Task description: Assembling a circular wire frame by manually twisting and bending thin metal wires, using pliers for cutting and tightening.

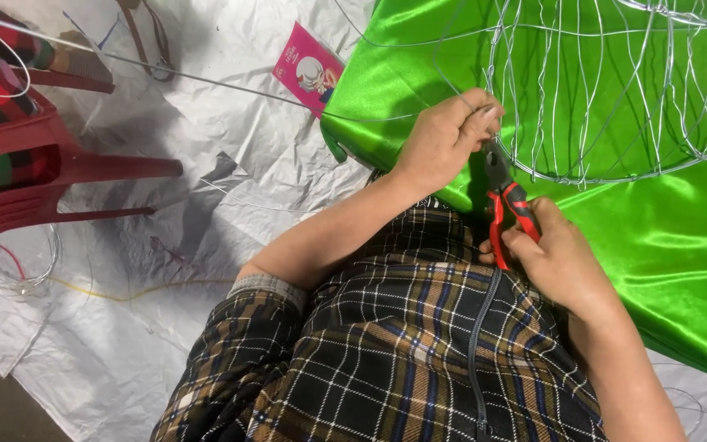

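A rounded frame of thin silver wire (615,90) rests on shiny green satin cloth (664,237) at the upper right. My left hand (448,135) pinches the frame's lower rim between thumb and fingers. My right hand (562,262) grips the red and black handles of a pair of pliers (505,205). The pliers' dark jaws point up at the wire right beside my left fingertips. Whether the jaws bite the wire is hidden by my fingers. My plaid shirt fills the lower middle.
A white plastic sheet (206,180) covers the floor. A red plastic chair (34,172) with a checked cloth stands at the left. A pink card packet (308,74) lies by the green cloth. Long straight wire (165,72) and loose wire coils (26,270) lie on the sheet.
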